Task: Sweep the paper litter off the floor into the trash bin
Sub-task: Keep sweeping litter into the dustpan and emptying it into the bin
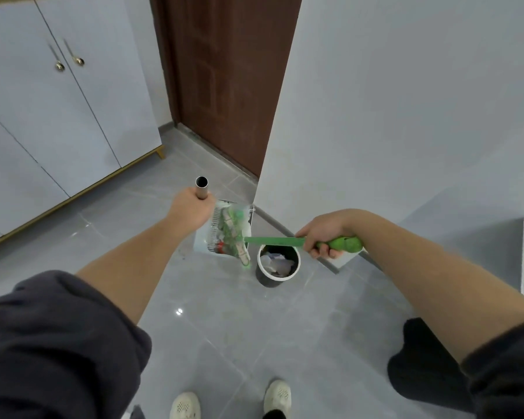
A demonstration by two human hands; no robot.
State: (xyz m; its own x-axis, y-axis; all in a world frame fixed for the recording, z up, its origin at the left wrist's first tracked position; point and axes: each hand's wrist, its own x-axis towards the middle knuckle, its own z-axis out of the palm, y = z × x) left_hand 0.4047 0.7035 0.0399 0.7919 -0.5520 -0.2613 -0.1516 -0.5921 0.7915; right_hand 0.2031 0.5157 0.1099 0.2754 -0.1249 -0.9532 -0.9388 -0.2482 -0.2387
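Left grip (191, 207) wraps the dustpan pole (202, 189) and right grip (322, 238) wraps the green brush (273, 241), whose head seemingly pins paper litter (229, 225) in the dustpan (201, 241) just beside the trash bin (278, 278), ready for tipping.

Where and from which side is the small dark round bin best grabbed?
Probably the white rim of the small dark round trash bin, pinched from above at its near edge: it stands upright and open, and the green plastic broom crosses its far edge.

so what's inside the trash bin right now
Crumpled white paper lies in the trash bin. Whatever is under that paper is covered, and the green brush handle crosses over the far rim.
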